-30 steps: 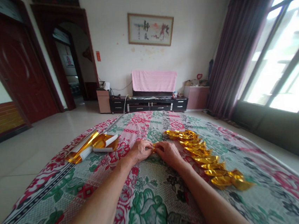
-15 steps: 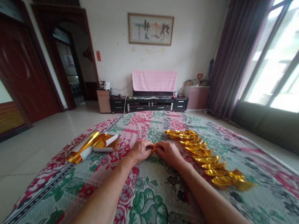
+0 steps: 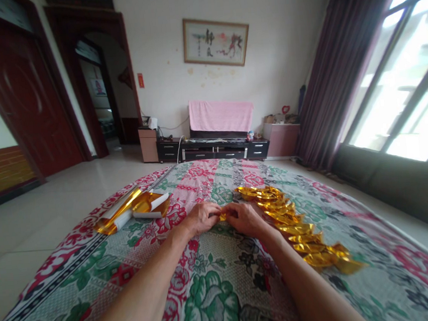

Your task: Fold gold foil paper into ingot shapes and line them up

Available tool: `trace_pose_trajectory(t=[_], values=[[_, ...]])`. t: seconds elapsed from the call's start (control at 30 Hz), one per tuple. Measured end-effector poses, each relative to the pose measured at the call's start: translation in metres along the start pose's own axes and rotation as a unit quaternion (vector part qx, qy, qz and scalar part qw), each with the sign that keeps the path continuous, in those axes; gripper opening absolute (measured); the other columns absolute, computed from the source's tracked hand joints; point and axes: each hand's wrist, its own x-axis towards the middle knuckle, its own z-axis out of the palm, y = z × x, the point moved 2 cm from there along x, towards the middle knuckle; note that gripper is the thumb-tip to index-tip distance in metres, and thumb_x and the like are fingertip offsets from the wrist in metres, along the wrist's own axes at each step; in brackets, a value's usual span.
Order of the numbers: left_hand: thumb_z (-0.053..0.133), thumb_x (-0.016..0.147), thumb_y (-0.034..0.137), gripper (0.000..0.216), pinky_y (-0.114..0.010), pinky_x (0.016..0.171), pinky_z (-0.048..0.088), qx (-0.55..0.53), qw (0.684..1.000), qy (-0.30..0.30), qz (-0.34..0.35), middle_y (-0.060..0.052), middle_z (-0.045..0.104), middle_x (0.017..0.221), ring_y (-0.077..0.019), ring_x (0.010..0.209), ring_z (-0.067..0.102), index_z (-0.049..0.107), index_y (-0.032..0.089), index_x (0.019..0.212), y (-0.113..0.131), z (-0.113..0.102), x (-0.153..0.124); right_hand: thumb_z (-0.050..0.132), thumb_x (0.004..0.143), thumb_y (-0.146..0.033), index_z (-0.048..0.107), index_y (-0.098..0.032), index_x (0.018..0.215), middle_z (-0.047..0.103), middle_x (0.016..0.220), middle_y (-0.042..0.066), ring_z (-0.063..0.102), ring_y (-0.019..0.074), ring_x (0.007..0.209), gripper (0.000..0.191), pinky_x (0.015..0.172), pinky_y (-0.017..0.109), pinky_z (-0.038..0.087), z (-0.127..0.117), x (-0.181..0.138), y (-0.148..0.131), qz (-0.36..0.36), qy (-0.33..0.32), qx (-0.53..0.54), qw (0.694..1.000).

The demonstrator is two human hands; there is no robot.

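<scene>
Between my two hands is a small piece of gold foil paper (image 3: 223, 217), mostly covered by the fingers. My left hand (image 3: 203, 217) pinches its left side, fingers closed. From the other side my right hand (image 3: 244, 218) grips it, thumb and fingers pressed together. To the right, a slanting row of folded gold foil ingots (image 3: 298, 229) lies on the cloth, its nearest pieces overlapping. Loose gold foil sheets with white backs (image 3: 152, 205) lie curled at the left, beside a rolled gold sheet (image 3: 118, 212).
A flowered cloth (image 3: 210, 302) in red, green and white covers the rounded table. Beyond it stand a low black TV cabinet (image 3: 213, 153) and a screen draped with a pink towel (image 3: 220, 114). A purple curtain (image 3: 352, 61) hangs by the window at the right.
My fingers have shifted slightly on the foil, and a bit more gold shows between them. My right hand has moved a little to the right. The foil row and sheets stay put.
</scene>
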Motion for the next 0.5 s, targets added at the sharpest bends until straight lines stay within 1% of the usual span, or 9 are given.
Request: trace_pose_trajectory(t=[0.17, 0.23, 0.37, 0.5], values=[[0.050, 0.071, 0.011, 0.025, -0.023, 0.084, 0.044, -0.004, 1.000, 0.001, -0.014, -0.003, 0.067, 0.098, -0.0134, 0.089, 0.060, 0.069, 0.018, 0.086, 0.0010, -0.0002, 0.0008, 0.047, 0.074, -0.020, 0.066, -0.018, 0.083, 0.062, 0.064, -0.001, 0.053, 0.0099, 0.057, 0.022, 0.052, 0.018, 0.033, -0.0010, -0.0003, 0.0008, -0.005, -0.010, 0.007, 1.000], [0.051, 0.070, 0.011, 0.026, -0.023, 0.084, 0.044, -0.006, 1.000, 0.001, -0.026, -0.003, 0.067, 0.098, -0.0136, 0.090, 0.059, 0.069, 0.018, 0.089, 0.0009, -0.0007, 0.0006, 0.047, 0.074, -0.020, 0.066, -0.018, 0.082, 0.063, 0.066, -0.001, 0.054, 0.0101, 0.058, 0.021, 0.053, 0.018, 0.034, 0.0000, -0.0002, 0.0007, -0.004, -0.008, 0.006, 1.000], [0.052, 0.070, 0.013, 0.034, -0.023, 0.081, 0.045, -0.007, 0.999, 0.000, -0.050, -0.002, 0.067, 0.097, -0.0135, 0.088, 0.059, 0.065, 0.020, 0.100, -0.0004, -0.0016, -0.0008, 0.048, 0.074, -0.020, 0.066, -0.018, 0.081, 0.065, 0.068, 0.001, 0.055, 0.0108, 0.058, 0.020, 0.054, 0.019, 0.034, 0.0023, 0.0011, -0.0028, 0.025, -0.001, -0.024, 0.999], [0.049, 0.070, 0.013, 0.037, -0.023, 0.080, 0.045, -0.016, 0.998, -0.002, -0.067, -0.001, 0.067, 0.096, -0.0135, 0.088, 0.059, 0.063, 0.021, 0.103, -0.0009, -0.0025, -0.0025, 0.048, 0.072, -0.018, 0.066, -0.018, 0.079, 0.066, 0.068, 0.002, 0.056, 0.0111, 0.058, 0.020, 0.054, 0.019, 0.034, 0.0049, 0.0028, -0.0069, 0.060, 0.001, -0.063, 0.996]])
